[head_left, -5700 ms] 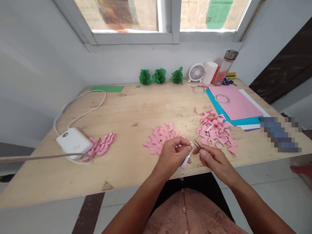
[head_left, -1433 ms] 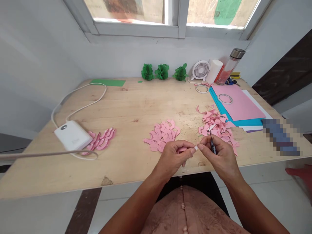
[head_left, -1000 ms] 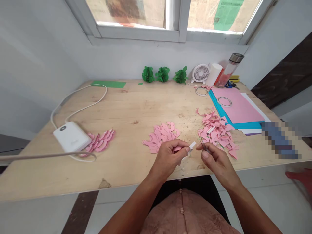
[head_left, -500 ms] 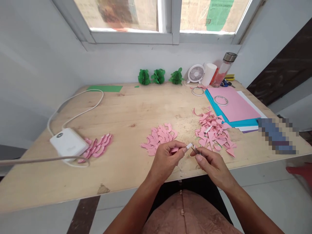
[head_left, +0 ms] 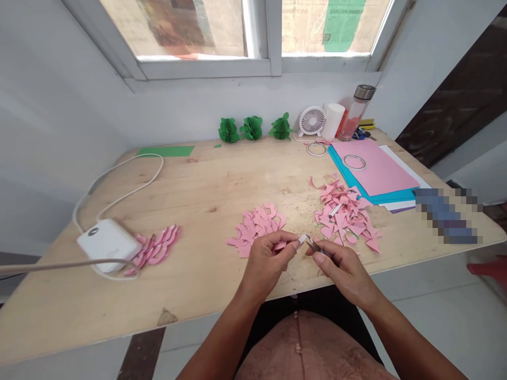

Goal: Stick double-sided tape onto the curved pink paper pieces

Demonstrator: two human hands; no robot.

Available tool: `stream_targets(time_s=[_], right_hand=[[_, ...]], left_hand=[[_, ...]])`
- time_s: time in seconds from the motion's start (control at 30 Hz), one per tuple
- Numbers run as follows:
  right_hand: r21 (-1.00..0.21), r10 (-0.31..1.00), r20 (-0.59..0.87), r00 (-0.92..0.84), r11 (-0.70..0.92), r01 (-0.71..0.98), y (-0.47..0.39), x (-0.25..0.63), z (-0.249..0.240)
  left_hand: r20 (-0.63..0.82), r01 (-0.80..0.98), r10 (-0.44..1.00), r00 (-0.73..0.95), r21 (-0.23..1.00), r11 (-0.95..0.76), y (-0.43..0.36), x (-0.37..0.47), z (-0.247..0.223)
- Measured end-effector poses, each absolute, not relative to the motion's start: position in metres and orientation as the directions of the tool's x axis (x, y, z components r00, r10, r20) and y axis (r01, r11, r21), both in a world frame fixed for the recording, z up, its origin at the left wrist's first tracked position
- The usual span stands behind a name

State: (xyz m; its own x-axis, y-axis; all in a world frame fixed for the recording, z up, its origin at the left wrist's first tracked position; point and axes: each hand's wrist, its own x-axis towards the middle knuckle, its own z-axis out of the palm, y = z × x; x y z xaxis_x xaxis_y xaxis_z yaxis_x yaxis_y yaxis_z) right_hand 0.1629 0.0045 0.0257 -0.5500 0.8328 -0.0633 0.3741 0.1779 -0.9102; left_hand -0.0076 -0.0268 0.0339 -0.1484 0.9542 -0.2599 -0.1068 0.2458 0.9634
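Near the front edge of the table, my left hand (head_left: 267, 259) pinches a small white strip (head_left: 302, 238), with a bit of pink paper showing under its fingers. My right hand (head_left: 344, 266) is closed around a small metal tool (head_left: 316, 247), whose tip meets the strip's end; its exact kind is hard to make out. Beyond my left hand lies a pile of curved pink paper pieces (head_left: 257, 224). Past my right hand are heaped pink scraps (head_left: 343, 206), with a white and dark item (head_left: 335, 210) lying among them.
On the left, a white power bank (head_left: 110, 244) with a cable lies beside layered pink strips (head_left: 158, 245). Three green paper shapes (head_left: 252, 127), a fan (head_left: 312, 121) and a bottle (head_left: 356, 113) stand along the back. Coloured sheets (head_left: 386, 169) carry a tape roll (head_left: 354, 162) at the right.
The camera view has shifted slightly. The tool's tip has opened a little around the end of the white strip, and both hands stay close together.
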Motion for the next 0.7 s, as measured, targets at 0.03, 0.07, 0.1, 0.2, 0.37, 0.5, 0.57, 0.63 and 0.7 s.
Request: stream_targets(time_s=[0.03, 0.07, 0.1, 0.2, 0.37, 0.5, 0.57, 0.63, 0.7], right_hand=[[-0.910, 0.831, -0.063, -0.552, 0.179, 0.374, 0.0045, 0.1627, 0.0260], [-0.909, 0.829, -0.067, -0.555, 0.179, 0.377, 0.0045, 0.1626, 0.0262], [-0.908, 0.829, -0.070, -0.556, 0.178, 0.380, 0.0045, 0.1625, 0.0264], [-0.908, 0.828, -0.069, -0.556, 0.178, 0.379, 0.0047, 0.1623, 0.0262], [-0.917, 0.851, -0.083, -0.519, 0.139, 0.374, 0.0048, 0.1616, 0.0255], [-0.947, 0.858, -0.126, -0.498, 0.046, 0.318, 0.0037, 0.1604, 0.0258], [-0.963, 0.840, -0.177, -0.513, -0.041, 0.266, 0.0028, 0.1602, 0.0254], [-0.969, 0.817, -0.223, -0.532, -0.124, 0.215, 0.0018, 0.1606, 0.0241], [-0.968, 0.804, -0.246, -0.541, -0.172, 0.184, 0.0011, 0.1618, 0.0218]], left_hand=[[-0.261, -0.098, 0.955, -0.144, 0.964, 0.249, -0.0266, -0.0075, 0.0337], [-0.260, -0.089, 0.955, -0.142, 0.964, 0.249, -0.0263, -0.0073, 0.0334], [-0.258, -0.082, 0.956, -0.142, 0.965, 0.249, -0.0261, -0.0073, 0.0331], [-0.257, -0.080, 0.954, -0.153, 0.966, 0.247, -0.0258, -0.0073, 0.0323], [-0.246, -0.096, 0.950, -0.192, 0.968, 0.231, -0.0268, -0.0077, 0.0321], [-0.223, -0.110, 0.953, -0.203, 0.973, 0.204, -0.0271, -0.0077, 0.0327], [-0.214, -0.106, 0.959, -0.187, 0.975, 0.197, -0.0266, -0.0076, 0.0323], [-0.199, -0.083, 0.967, -0.162, 0.979, 0.188, -0.0260, -0.0075, 0.0315], [-0.172, -0.054, 0.975, -0.139, 0.985, 0.166, -0.0254, -0.0074, 0.0306]])
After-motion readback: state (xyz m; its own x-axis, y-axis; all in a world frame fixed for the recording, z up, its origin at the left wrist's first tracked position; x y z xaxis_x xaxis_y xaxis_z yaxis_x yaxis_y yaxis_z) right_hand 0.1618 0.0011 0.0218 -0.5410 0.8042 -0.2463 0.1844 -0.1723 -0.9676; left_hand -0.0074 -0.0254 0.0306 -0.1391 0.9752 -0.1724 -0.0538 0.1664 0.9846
